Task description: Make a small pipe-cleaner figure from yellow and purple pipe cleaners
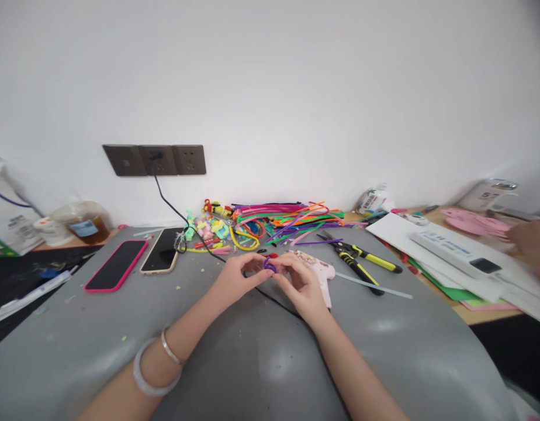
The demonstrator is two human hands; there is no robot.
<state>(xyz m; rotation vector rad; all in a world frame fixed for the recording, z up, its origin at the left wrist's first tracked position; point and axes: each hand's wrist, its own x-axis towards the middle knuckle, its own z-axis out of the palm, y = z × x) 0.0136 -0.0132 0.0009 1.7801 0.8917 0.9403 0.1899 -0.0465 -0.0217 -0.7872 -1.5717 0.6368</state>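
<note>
My left hand (237, 279) and my right hand (298, 282) meet over the grey mat (121, 327), fingers pinched together on a small purple pipe-cleaner piece (269, 265) held between them. A bit of red shows just above that piece. Two bracelets sit on my left wrist. Under my right hand lies a pink-and-white glue gun (323, 273), with its black cable running beneath my hands. Behind them sits a pile of coloured pipe cleaners (287, 221).
Two phones (116, 264) (162, 250) lie at left. Yellow-handled pliers (360, 260) and a clear glue stick (375, 285) lie at right. Papers and a white power strip (454, 245) fill the far right, where another person's hand (533, 242) shows. Wall sockets (155, 159) behind.
</note>
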